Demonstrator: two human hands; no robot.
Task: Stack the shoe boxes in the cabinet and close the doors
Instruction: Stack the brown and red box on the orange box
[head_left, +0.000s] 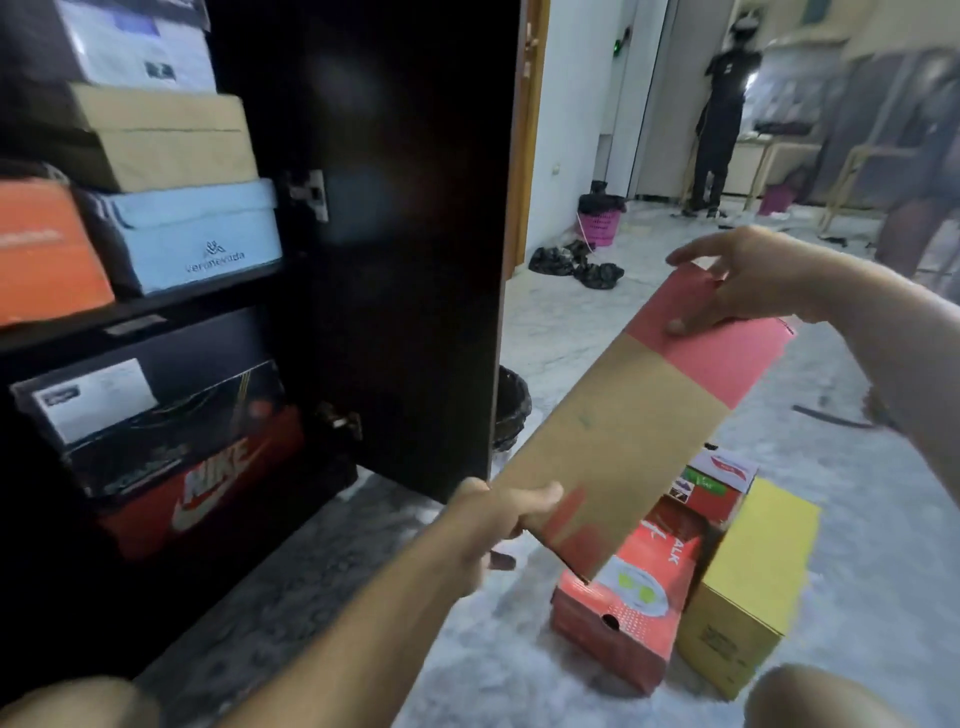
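Left hand (496, 512) gripping near end of tan-and-red shoe box (639, 415); right hand (748, 283) pinching its far red end. Box tilting in air above red box (623, 603) and yellow box (748, 592) on floor, beside open cabinet door (405, 234).

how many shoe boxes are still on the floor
3: a red box lying nearest, a yellow box right of it, and a red-and-white box behind them, partly hidden by the brown-and-red box held in both hands. More may lie out of view.
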